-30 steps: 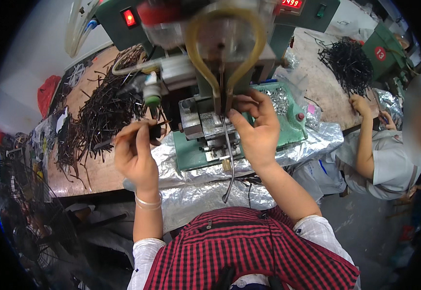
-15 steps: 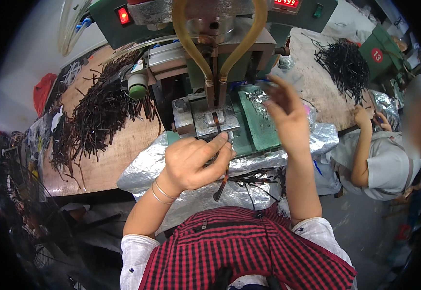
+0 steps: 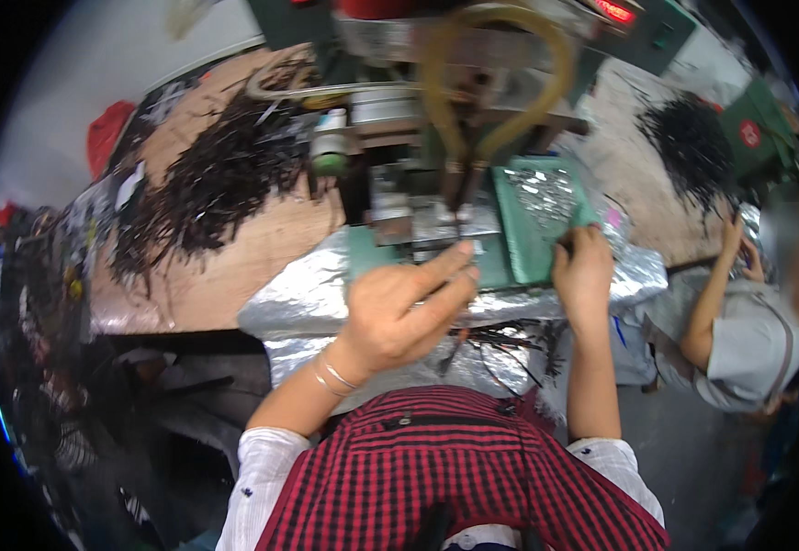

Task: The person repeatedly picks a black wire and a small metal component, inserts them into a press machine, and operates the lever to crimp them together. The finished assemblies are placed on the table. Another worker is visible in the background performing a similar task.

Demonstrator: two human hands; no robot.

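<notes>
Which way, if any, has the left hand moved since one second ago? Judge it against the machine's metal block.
Yes, to the right: the left hand was left of the metal block and is now at its near side.

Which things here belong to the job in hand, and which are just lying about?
Apparently in the job:
metal block, left hand at its near edge
green tray, right hand at its right side
small metal pieces in it
dark strips, piled left

Probably lying about:
red bag
pink piece

Bare tabletop [image 3: 275,243] offers passage left; green tray [image 3: 530,248] blocks right, blurred tubing [image 3: 561,84] seemingly above.
</notes>
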